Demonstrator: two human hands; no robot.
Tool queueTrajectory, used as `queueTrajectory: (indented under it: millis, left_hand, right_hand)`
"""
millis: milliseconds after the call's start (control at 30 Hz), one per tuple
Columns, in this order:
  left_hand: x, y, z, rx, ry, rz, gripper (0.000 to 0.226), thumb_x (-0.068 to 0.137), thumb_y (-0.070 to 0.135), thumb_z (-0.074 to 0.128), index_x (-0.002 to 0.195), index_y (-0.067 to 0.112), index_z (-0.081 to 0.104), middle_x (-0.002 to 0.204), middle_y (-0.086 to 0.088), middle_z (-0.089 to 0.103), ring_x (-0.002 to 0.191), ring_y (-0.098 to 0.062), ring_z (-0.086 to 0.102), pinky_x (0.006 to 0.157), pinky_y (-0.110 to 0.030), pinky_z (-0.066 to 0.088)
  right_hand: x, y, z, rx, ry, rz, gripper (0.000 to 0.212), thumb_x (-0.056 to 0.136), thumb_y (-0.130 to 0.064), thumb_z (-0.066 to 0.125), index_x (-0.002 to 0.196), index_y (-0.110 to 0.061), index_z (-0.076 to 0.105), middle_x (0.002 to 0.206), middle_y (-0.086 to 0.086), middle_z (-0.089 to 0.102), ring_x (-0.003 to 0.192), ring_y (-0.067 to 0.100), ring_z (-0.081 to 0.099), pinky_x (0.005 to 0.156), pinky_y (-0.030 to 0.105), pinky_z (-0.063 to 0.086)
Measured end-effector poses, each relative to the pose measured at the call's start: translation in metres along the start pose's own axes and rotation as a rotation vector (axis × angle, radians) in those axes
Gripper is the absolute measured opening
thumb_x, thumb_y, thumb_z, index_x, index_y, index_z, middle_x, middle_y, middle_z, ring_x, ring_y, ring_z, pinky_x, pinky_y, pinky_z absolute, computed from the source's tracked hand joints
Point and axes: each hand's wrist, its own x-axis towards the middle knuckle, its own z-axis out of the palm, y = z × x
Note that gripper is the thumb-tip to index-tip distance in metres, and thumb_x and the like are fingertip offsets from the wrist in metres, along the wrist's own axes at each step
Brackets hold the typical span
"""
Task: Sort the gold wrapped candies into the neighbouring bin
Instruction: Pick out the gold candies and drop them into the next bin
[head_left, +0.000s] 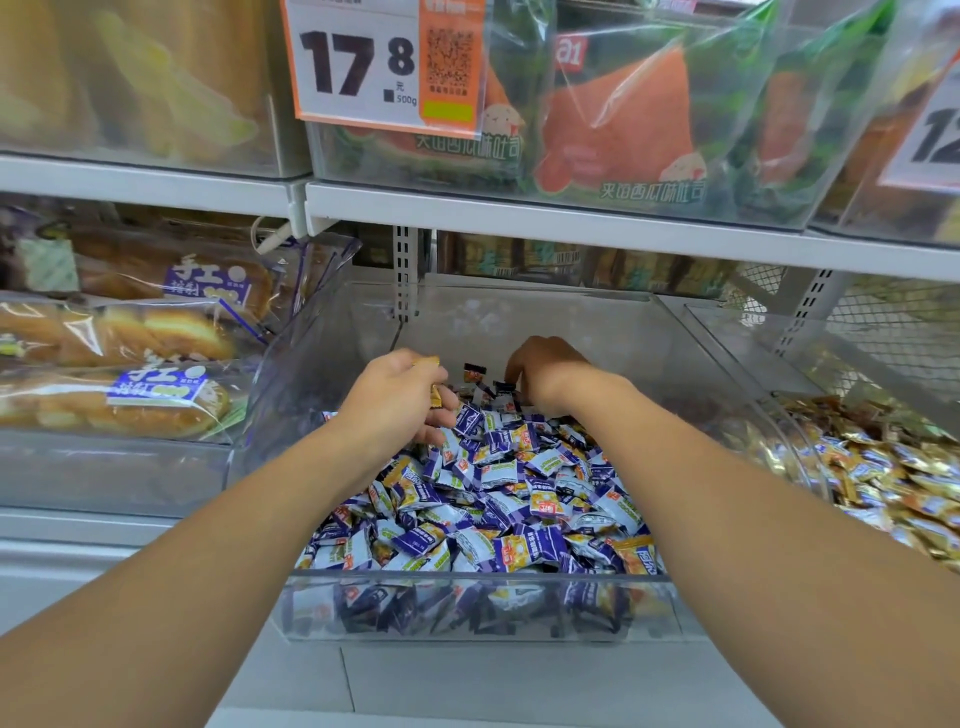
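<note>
Gold candies: a few gold wrapped candies (435, 396) sit in the left hand, above the back left part of the purple candy pile; one gold end shows above the knuckles and another below the fingers.
Left hand: the left hand (402, 397) hovers over the pile, its grip curled round the gold candies.
Right hand: the right hand (545, 371) reaches into the back of the same pile, to the right of the left hand, fingers bent down among the wrappers; whether its grip pinches anything cannot be told.
Dark candies: two small dark wrapped pieces (474, 373) stand between the two hands, at the back edge of the pile.
Purple candy pile: purple, white and yellow wrapped candies (498, 493) fill the front and middle of the clear bin.
Clear bin: the clear bin (483, 608) sits on the lower shelf; its back part is bare.
Neighbouring bin: just right of the clear bin, a second clear bin (727, 332) holds a heap of mostly gold wrappers (883, 473).
Bread: left of the clear bin lie bagged bread loaves (119, 364) with blue labels.
Upper shelf: above the clear bin, a white shelf (571, 221) carries bagged toast (618, 119) and an orange price tag (384, 62) reading 17.8.
</note>
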Motion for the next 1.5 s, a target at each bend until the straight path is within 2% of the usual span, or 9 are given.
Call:
queueTrajectory:
  millis: [233,467,633,800,1000,1133,1300,1400,1500]
  left_hand:
    - [-0.004,-0.001,-0.001,0.012,-0.039,-0.019,0.022,0.103,0.006,0.038,0.106,0.011,0.059,0.074,-0.012,0.057,0.055,-0.021,0.055,0.043,-0.028,0.049]
    - [-0.003,-0.003,0.000,0.026,-0.053,-0.031,0.024,0.104,0.011,0.039,0.105,0.010,0.063,0.066,-0.006,0.051,0.049,-0.017,0.048,0.042,-0.027,0.044]
    - [-0.006,-0.001,0.003,-0.021,-0.045,-0.024,0.026,0.103,0.007,0.037,0.101,0.008,0.063,0.065,-0.007,0.052,0.047,-0.016,0.042,0.040,-0.024,0.037]
    - [-0.003,0.000,0.004,-0.042,-0.045,-0.032,0.026,0.104,0.008,0.037,0.102,0.008,0.063,0.065,-0.007,0.053,0.047,-0.015,0.043,0.038,-0.023,0.038]
    - [0.003,-0.001,0.004,-0.058,-0.034,-0.037,0.023,0.105,0.016,0.040,0.099,0.010,0.062,0.064,-0.006,0.051,0.045,-0.015,0.041,0.036,-0.021,0.037]
    - [0.007,-0.002,-0.003,-0.022,-0.023,0.000,0.022,0.105,0.018,0.042,0.103,0.010,0.062,0.067,-0.006,0.052,0.048,-0.015,0.043,0.038,-0.024,0.038]
    - [0.006,0.003,-0.002,-0.078,-0.005,-0.047,0.023,0.106,0.025,0.042,0.107,0.009,0.059,0.068,-0.008,0.054,0.047,-0.017,0.043,0.038,-0.023,0.037]
    - [0.002,0.004,0.000,-0.131,-0.016,-0.072,0.030,0.106,0.028,0.039,0.111,0.006,0.060,0.070,-0.010,0.058,0.049,-0.018,0.045,0.038,-0.023,0.038]
    - [0.000,0.005,0.000,-0.124,-0.039,-0.078,0.036,0.107,0.028,0.035,0.109,0.006,0.063,0.070,-0.010,0.057,0.049,-0.018,0.045,0.037,-0.023,0.038]
  right_hand:
    - [0.008,0.011,0.008,-0.005,-0.004,0.104,0.019,0.089,0.005,0.061,0.074,-0.006,0.056,0.079,0.011,0.056,0.066,0.026,0.055,0.060,0.030,0.043]
    - [0.006,0.010,0.005,0.055,-0.087,0.144,0.023,0.089,-0.024,0.072,0.091,-0.004,0.061,0.087,0.008,0.060,0.069,0.022,0.058,0.058,0.028,0.044]
    - [0.010,0.015,0.016,0.117,-0.009,0.181,0.016,0.089,-0.010,0.066,0.075,-0.009,0.057,0.085,0.009,0.062,0.067,0.021,0.058,0.050,0.025,0.041]
    - [0.001,0.019,-0.024,0.106,0.001,0.173,0.020,0.083,-0.021,0.077,0.094,-0.006,0.069,0.092,0.008,0.068,0.080,0.024,0.066,0.063,0.028,0.050]
    - [-0.025,0.023,-0.053,0.029,-0.244,0.156,0.017,0.089,-0.025,0.072,0.081,-0.010,0.071,0.068,0.001,0.069,0.043,0.008,0.058,0.044,0.017,0.042]
    - [-0.042,0.030,-0.063,-0.092,-0.533,0.210,0.029,0.089,-0.032,0.073,0.108,-0.010,0.073,0.098,0.001,0.075,0.087,0.015,0.070,0.056,0.021,0.050]
    - [-0.023,0.010,-0.046,-0.048,-0.093,-0.023,0.039,0.097,-0.011,0.059,0.135,-0.016,0.058,0.130,0.004,0.059,0.113,0.026,0.063,0.092,0.034,0.053]
    - [-0.013,-0.009,-0.012,-0.242,-0.189,-0.118,0.061,0.095,0.007,0.048,0.149,-0.021,0.043,0.153,0.007,0.041,0.128,0.030,0.051,0.096,0.033,0.049]
    - [-0.001,-0.006,-0.005,-0.327,-0.256,-0.126,0.051,0.098,0.003,0.047,0.145,-0.014,0.048,0.149,0.010,0.045,0.127,0.032,0.051,0.099,0.035,0.048]
